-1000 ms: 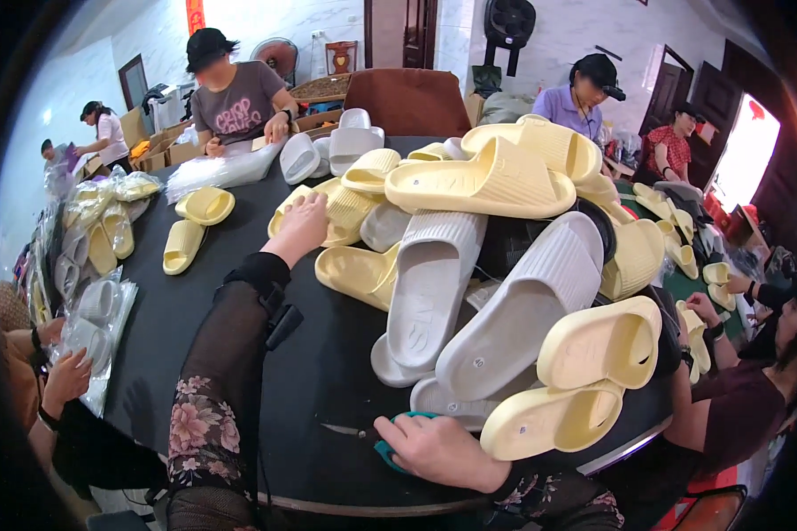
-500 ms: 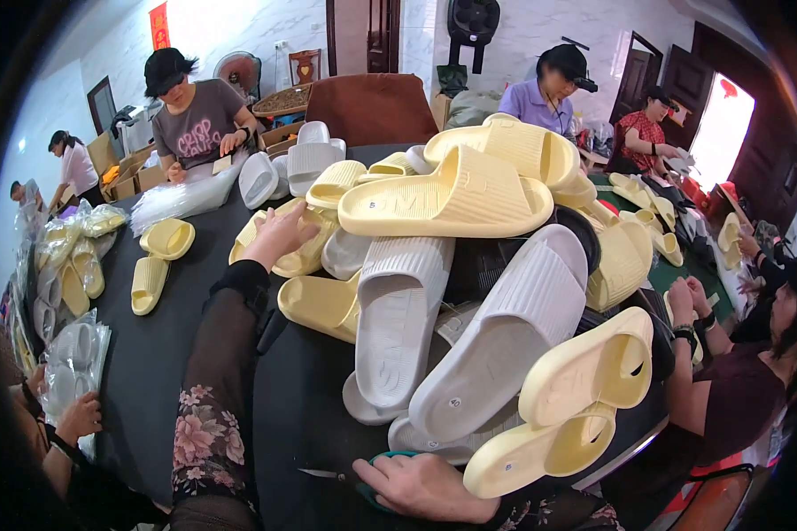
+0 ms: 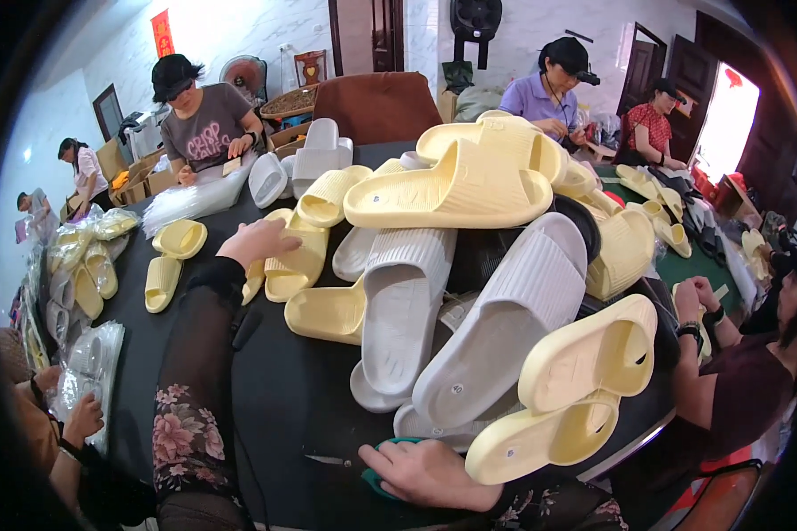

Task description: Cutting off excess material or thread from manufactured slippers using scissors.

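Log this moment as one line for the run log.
left hand: on yellow slipper in pile | right hand: flat on black table, over teal scissors | co-workers seated around

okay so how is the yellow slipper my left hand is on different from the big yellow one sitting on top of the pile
The slipper under your left hand is pale yellow and lies low at the pile's edge, on the black table. The top slipper sits high on the grey ones, looks larger from here, and nothing touches it. Both are ribbed yellow slides.
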`<state>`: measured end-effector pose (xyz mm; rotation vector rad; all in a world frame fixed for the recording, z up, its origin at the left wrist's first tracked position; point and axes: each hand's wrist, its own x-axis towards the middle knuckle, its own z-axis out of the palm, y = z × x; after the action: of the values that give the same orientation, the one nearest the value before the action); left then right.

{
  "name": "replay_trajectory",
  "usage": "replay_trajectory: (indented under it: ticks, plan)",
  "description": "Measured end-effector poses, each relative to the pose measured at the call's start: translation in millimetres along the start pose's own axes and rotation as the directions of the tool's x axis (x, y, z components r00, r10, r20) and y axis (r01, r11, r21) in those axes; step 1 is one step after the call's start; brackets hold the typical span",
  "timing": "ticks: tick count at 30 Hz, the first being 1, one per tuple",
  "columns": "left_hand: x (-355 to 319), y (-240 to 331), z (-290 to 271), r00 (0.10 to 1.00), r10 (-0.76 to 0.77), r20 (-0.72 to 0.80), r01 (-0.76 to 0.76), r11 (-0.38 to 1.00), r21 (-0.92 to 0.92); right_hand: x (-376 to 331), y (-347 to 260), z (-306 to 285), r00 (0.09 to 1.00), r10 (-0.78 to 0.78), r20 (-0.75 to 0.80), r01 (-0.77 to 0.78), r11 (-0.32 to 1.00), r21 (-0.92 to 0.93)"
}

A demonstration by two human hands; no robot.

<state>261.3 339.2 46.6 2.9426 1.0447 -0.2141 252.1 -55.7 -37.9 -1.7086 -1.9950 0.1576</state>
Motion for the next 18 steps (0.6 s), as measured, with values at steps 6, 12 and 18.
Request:
replay_trajectory:
  ticks: [6,12,18]
  plan:
    - [-37,-76,24,0.986,-0.020,-0.163,0.011,0.998,-0.057,-3,-6,2,1.000,0.002,0.006,-0.002,0.999,-0.036]
    - [-122,-96,37,0.975,-0.205,0.089,0.223,0.855,-0.469,0,-7,-3,0.998,0.030,-0.059,-0.027,0.998,0.049]
    - [-224,-50,36,0.931,-0.039,0.362,0.321,0.554,-0.768,4,-11,-9,0.980,0.170,-0.105,-0.122,0.925,0.360]
